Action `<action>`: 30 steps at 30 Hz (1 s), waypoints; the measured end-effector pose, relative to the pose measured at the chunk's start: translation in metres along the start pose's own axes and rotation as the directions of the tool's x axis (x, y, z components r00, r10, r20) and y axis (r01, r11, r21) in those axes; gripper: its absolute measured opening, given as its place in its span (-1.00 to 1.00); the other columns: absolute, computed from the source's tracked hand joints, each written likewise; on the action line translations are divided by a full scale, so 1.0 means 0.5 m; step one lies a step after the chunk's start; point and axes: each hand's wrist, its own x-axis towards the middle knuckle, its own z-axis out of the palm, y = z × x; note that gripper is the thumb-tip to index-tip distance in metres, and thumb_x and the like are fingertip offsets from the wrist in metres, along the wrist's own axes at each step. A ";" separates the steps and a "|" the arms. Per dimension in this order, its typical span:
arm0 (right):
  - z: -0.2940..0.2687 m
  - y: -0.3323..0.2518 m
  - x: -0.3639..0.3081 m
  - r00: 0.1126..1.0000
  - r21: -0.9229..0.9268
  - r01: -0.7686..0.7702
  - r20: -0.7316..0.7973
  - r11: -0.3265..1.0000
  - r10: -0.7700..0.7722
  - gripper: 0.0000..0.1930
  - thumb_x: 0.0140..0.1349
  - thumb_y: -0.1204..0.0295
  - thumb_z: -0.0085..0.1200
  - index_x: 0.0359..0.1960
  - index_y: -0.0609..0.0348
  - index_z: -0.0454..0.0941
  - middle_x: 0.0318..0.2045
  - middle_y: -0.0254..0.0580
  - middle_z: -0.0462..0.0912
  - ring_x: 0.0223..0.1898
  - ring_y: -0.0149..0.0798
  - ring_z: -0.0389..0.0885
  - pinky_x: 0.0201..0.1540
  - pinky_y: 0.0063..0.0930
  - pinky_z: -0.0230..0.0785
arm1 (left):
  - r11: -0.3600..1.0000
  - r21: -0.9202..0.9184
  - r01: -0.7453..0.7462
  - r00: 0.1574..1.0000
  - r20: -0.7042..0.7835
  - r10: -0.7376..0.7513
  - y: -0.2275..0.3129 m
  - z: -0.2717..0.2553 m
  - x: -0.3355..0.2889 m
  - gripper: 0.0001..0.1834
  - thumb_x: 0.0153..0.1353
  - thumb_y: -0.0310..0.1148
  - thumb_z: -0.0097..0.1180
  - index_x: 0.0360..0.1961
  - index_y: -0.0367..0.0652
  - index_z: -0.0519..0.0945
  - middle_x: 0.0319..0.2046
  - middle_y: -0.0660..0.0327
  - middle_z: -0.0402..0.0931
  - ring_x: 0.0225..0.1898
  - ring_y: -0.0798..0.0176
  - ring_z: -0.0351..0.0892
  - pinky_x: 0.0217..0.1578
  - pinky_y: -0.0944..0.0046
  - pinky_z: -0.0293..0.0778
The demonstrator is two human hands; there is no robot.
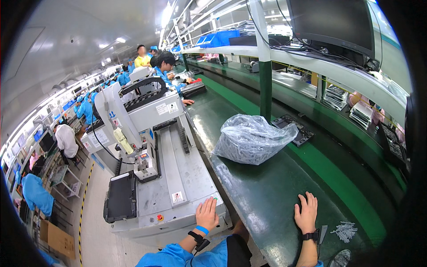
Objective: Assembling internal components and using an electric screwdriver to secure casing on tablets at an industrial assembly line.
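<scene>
My left hand (207, 214) lies on the front corner of a grey bench machine (151, 207), fingers stretched out. Its fingertips are beside a small green button (215, 199). Flat on the green workbench (262, 196) rests my right hand (306, 212), with the fingers extended and nothing in them. To the right of that wrist is a pile of small grey strip-like parts (344, 232). A clear plastic bag (253, 139) full of small grey pieces stands on the bench beyond both hands. On the machine's left side sits a black flat panel (122, 196) in a holder.
A red knob (160, 217) is on the machine's front edge. Behind the bag lies a dark electronic assembly (293, 129) on the line, near a green-and-white post (265, 84). A co-worker in blue (164, 71) works farther along. Overhead is a shelf with a monitor (333, 24).
</scene>
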 end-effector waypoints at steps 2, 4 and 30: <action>0.000 0.003 -0.002 1.000 0.002 -0.002 -0.001 1.000 0.002 -0.58 0.18 0.39 0.12 0.10 0.18 0.50 0.22 0.14 0.38 0.31 0.18 0.27 0.43 0.10 0.00 | 1.000 0.020 0.011 1.000 -0.010 -0.011 0.007 0.012 0.001 -0.23 -0.04 -0.28 0.17 0.31 -0.09 0.40 0.31 0.16 0.36 0.32 0.14 0.34 0.30 -0.05 0.17; 0.001 0.008 -0.006 1.000 -0.001 -0.005 -0.004 1.000 0.005 -0.58 0.18 0.39 0.12 0.10 0.19 0.50 0.22 0.14 0.38 0.31 0.18 0.27 0.43 0.10 0.00 | 0.999 0.041 0.022 1.000 -0.022 -0.021 0.009 0.020 0.001 -0.25 -0.04 -0.28 0.16 0.29 -0.07 0.43 0.30 0.18 0.38 0.30 0.16 0.36 0.29 -0.05 0.18; 0.000 0.005 -0.005 1.000 -0.006 -0.001 -0.005 1.000 0.001 -0.58 0.19 0.38 0.12 0.10 0.18 0.50 0.22 0.14 0.39 0.31 0.18 0.27 0.43 0.10 0.00 | 0.999 0.001 0.037 0.996 -0.083 -0.036 0.013 0.023 0.006 -0.28 -0.13 -0.36 0.15 0.21 -0.11 0.47 0.28 0.15 0.39 0.27 0.13 0.38 0.27 -0.06 0.19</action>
